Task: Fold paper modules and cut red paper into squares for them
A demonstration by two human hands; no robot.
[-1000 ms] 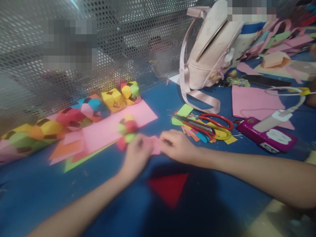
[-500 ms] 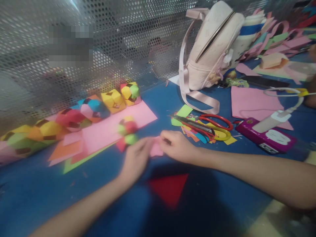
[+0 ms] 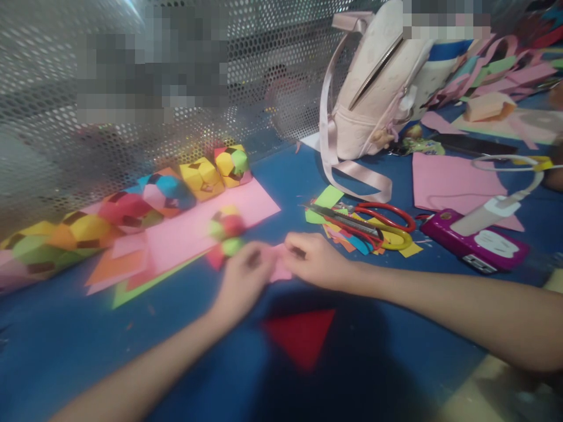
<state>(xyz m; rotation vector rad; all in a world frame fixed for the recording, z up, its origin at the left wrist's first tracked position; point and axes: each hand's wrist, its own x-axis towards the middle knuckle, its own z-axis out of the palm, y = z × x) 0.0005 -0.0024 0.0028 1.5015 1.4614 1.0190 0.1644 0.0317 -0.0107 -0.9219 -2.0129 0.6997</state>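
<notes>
Between my two hands is a small piece of pink paper (image 3: 280,265), held just above the blue table (image 3: 193,363). My left hand (image 3: 246,269) pinches its left side, and my right hand (image 3: 314,259) has its fingers curled on its right side. Just beyond my left hand sits a folded paper piece (image 3: 226,228) in red, green and yellow, somewhat blurred. A red paper triangle (image 3: 301,337) lies nearer to me, partly in shadow. Scissors with red handles (image 3: 389,215) and a box cutter (image 3: 347,221) rest on coloured paper scraps to the right of my right hand.
Folded paper balls (image 3: 202,179) line the perforated metal panel (image 3: 246,76). Pink sheets (image 3: 176,234) lie before them. A pale backpack (image 3: 373,88) stands at the back. On the right are a purple device (image 3: 479,243) with a white plug and more pink paper (image 3: 453,181).
My left hand's fingers have shifted slightly on the pink paper, and a bit more of it shows between the hands. The right hand and the things around have hardly moved.
</notes>
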